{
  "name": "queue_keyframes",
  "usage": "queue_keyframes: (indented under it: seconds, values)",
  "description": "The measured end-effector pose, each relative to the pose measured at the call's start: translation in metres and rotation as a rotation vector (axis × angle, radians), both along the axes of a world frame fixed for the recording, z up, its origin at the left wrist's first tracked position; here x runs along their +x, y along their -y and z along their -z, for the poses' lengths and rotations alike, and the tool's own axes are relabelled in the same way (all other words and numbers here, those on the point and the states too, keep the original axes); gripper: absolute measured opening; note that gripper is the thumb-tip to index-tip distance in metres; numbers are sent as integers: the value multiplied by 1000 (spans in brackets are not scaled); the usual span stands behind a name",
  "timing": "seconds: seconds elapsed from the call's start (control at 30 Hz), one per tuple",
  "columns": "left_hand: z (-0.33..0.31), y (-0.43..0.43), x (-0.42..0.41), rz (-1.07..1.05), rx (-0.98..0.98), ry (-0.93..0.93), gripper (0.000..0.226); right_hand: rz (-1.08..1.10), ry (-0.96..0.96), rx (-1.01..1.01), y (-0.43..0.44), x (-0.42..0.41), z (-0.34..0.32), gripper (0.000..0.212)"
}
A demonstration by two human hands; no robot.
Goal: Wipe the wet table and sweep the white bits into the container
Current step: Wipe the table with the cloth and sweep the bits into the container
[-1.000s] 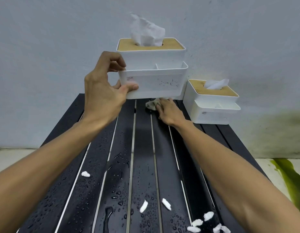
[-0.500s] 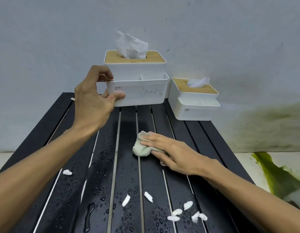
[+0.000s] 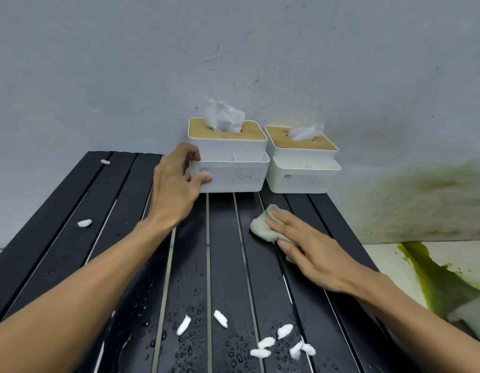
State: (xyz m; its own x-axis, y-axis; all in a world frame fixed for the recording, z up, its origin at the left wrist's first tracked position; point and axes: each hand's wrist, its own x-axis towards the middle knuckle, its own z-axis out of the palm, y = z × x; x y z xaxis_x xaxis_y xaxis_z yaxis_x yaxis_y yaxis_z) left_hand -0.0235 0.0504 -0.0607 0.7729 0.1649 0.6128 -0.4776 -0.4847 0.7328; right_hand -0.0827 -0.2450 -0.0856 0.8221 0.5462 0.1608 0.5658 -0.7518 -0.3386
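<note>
my left hand (image 3: 179, 184) grips the left end of the white container (image 3: 233, 173), thumb on its front wall and fingers curled over the rim, at the far edge of the table (image 3: 225, 265). my right hand (image 3: 311, 249) lies flat, fingers spread and pressing a pale green cloth (image 3: 263, 227) onto the slats to the right of centre, just near of the boxes. i see the container has a wooden lid and a tissue (image 3: 224, 115) poking out; a second tissue box (image 3: 300, 160) sits touching its right side, against the wall (image 3: 233, 49). the black slatted table is beaded with water droplets (image 3: 190, 343) along its near part. white bits (image 3: 265, 343) lie clustered near my right forearm, two more (image 3: 220, 319) sit near centre, one (image 3: 84, 223) is on the left slats, and one (image 3: 105, 162) is at the far left corner. a green stain (image 3: 435, 281) streaks the floor on the right.
</note>
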Motion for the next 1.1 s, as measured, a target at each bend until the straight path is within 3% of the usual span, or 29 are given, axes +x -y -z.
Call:
queue_keyframes:
  seconds: [0.53, 0.77, 0.87, 0.97, 1.1]
  values:
    - [19, 11, 19, -18, 101, -48, 45, -22, -62, -69, -1, -12, -8, 56]
    - [10, -1, 13, -60, 299, -72, 55, -8, -129, -69, -26, -5, -7, 54]
    - [-1, -18, 0, -17, 285, -86, 56, 0, -122, -69, -48, 3, -6, 55]
    - [-11, -52, -24, -78, 265, -123, 42, -30, -126, -85, -78, 13, -6, 56]
    - [-5, -117, -74, -238, 411, -281, 38, -107, -135, -74, -125, 25, -4, 57]
